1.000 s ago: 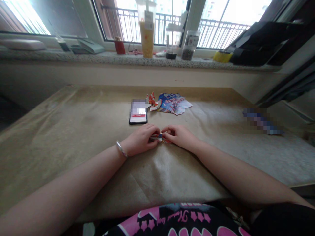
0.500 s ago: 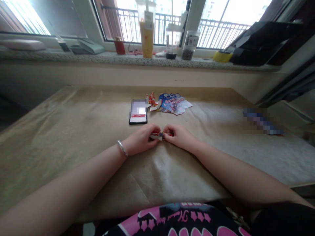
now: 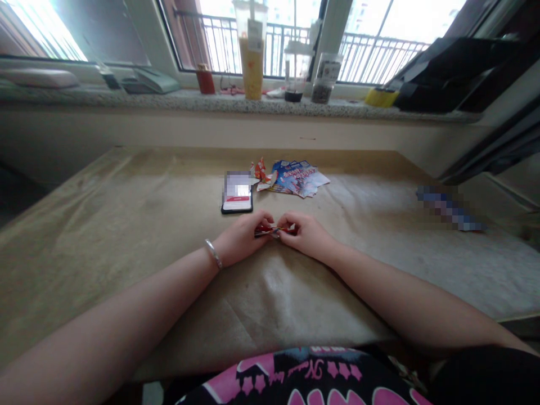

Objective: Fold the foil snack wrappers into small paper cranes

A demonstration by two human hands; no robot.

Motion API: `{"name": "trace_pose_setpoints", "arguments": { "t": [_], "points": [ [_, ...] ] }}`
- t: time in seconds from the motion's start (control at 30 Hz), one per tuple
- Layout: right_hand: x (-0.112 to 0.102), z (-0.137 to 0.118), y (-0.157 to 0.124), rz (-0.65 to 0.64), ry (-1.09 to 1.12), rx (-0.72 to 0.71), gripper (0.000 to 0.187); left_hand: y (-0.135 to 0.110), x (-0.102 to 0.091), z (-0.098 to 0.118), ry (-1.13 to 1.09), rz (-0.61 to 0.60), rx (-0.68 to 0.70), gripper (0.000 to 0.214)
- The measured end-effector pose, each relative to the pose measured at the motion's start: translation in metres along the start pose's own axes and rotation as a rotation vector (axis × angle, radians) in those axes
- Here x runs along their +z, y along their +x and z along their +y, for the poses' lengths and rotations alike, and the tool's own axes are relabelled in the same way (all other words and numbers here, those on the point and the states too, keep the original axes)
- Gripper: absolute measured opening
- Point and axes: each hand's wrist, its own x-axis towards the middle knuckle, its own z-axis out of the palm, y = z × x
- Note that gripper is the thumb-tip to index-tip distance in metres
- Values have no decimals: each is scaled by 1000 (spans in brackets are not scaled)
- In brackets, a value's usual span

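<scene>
Between my fingertips is a small piece of folded printed paper (image 3: 274, 230), red with white and a little blue. My left hand (image 3: 247, 236), with a silver bangle on the wrist, pinches its left end. The right end is pinched by my right hand (image 3: 304, 233). Much of the paper is hidden behind my fingers. Just beyond my left hand lies a phone (image 3: 237, 192) with a lit screen. Beside the phone are a red-and-white folded paper shape (image 3: 262, 171) and a fanned pile of blue printed sheets (image 3: 297, 177).
A tan cover lies on the table (image 3: 147, 225). At the far right is a blurred blue strip-like item (image 3: 449, 209). The windowsill (image 3: 169, 101) carries a tall cup of yellow drink (image 3: 253, 62), a smaller clear cup (image 3: 293, 73), a red container (image 3: 205, 79) and a black bag (image 3: 442, 76).
The paper has turned between my fingers; the pale flap that hung toward me now shows as a thin edge. Both hands have shifted very slightly.
</scene>
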Motion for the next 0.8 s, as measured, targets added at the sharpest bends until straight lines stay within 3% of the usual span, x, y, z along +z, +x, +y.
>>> {"name": "trace_pose_setpoints", "arguments": {
  "t": [0.2,0.4,0.57,0.8],
  "points": [
    [-2,0,1,5,47,21,6,1,0,-4,43,39,21,14],
    [-2,2,2,-3,137,105,9,0,0,-5,-100,90,4,20],
    [-3,4,4,-76,270,198,13,-3,-2,-6,-141,32,13,35],
    [-4,6,5,-102,259,262,20,-2,-6,0,-71,-1,20,23]
  ]
}}
